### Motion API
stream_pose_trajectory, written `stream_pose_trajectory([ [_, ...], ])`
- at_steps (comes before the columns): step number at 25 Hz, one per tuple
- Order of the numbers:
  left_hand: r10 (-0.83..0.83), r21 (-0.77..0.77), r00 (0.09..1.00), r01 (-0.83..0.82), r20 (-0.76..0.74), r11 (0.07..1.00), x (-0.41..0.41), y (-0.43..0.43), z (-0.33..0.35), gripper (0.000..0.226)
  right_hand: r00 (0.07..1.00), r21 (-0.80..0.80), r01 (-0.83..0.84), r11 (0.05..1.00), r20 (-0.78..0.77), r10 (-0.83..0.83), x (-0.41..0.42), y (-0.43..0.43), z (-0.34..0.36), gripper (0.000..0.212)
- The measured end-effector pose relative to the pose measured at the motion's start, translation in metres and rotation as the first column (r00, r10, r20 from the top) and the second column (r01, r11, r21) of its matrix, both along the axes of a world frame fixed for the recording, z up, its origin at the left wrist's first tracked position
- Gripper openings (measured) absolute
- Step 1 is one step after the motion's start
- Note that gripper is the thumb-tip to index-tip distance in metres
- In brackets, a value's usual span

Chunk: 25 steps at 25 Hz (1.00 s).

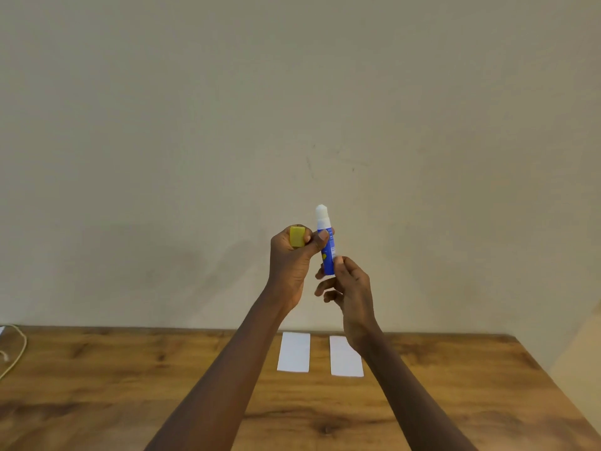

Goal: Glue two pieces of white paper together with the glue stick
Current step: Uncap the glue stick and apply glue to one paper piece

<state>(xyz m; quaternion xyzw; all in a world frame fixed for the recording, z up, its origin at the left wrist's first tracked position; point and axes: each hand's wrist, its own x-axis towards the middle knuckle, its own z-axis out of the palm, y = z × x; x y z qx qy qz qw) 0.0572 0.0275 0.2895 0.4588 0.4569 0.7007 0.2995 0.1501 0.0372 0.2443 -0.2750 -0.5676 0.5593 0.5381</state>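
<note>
The right hand (353, 288) pinches the base of the glue stick (327, 245), which stands nearly upright, white glue tip up and uncapped. The left hand (292, 265) is closed around the yellow cap (297, 236), its thumb steadying the tube. Well below, two white paper strips (294, 352) (345, 361) lie side by side on the bench (130, 385), long axes running away from the person; the right strip sits under the right wrist, so that hand is likely nearer. No containers are visible.
</note>
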Motion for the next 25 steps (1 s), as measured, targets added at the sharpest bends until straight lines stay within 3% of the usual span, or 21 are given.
stream_pose_trajectory([
  [6,-0.067,-0.242,0.996,0.079,0.057,0.967,-0.013,0.034,-0.076,0.031,0.988,0.121,0.101,0.987,0.100,-0.113,-0.018,0.030,-0.068,0.009],
  [12,-0.013,-0.521,0.995,0.063,0.098,0.851,-0.039,0.049,-0.191,0.018,0.954,-0.090,0.161,0.983,0.269,-0.132,-0.047,0.045,-0.190,0.004],
  [14,0.074,-0.608,0.991,0.008,0.109,0.794,-0.048,0.044,-0.228,0.025,0.933,-0.153,0.201,0.968,0.331,-0.142,-0.060,0.044,-0.229,0.007],
  [18,0.202,-0.714,0.976,-0.201,-0.085,0.670,-0.062,0.038,-0.269,0.035,0.751,-0.086,0.253,0.964,0.645,-0.139,-0.082,0.065,-0.273,0.032],
  [20,0.199,-0.717,0.969,-0.243,-0.147,0.654,-0.065,0.038,-0.279,0.035,0.689,-0.081,0.247,0.966,0.715,-0.117,-0.087,0.075,-0.280,0.040],
  [22,0.207,-0.720,0.956,-0.292,-0.207,0.629,-0.067,0.038,-0.284,0.035,0.666,-0.103,0.227,0.969,0.742,-0.077,-0.085,0.075,-0.282,0.044],
  [25,0.244,-0.686,0.907,-0.419,-0.343,0.595,-0.063,0.034,-0.289,0.030,0.716,-0.197,0.157,0.968,0.698,0.026,-0.064,0.060,-0.284,0.049],
])
